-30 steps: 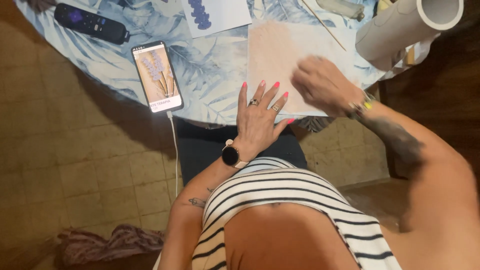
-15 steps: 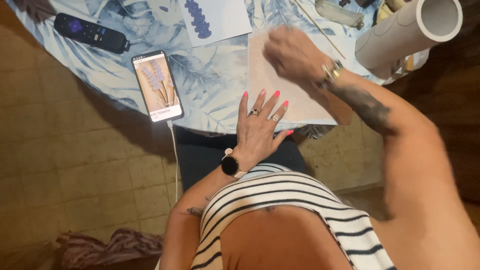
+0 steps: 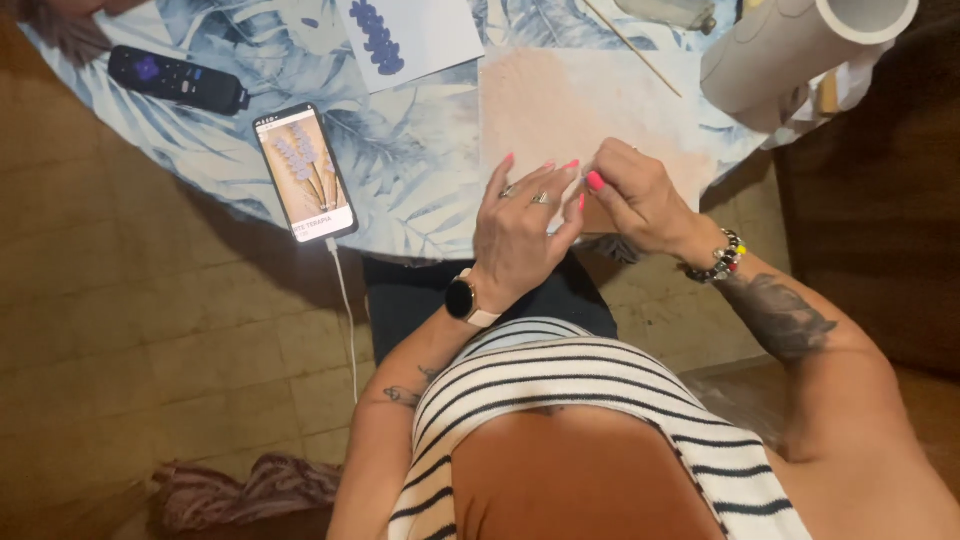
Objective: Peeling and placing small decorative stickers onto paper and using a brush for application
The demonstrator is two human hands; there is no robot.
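Left hand point(image 3: 520, 225) flat, fingers spread, pressing pink sheet point(image 3: 560, 110) at near table edge; right hand point(image 3: 635, 200) pinches sheet's near edge. Best keep left pressure steady, pinch small, move slowly.

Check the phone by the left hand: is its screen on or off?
On. The phone lies face up on the table, its screen lit with a picture of purple flower stems; a white cable hangs from its lower end.
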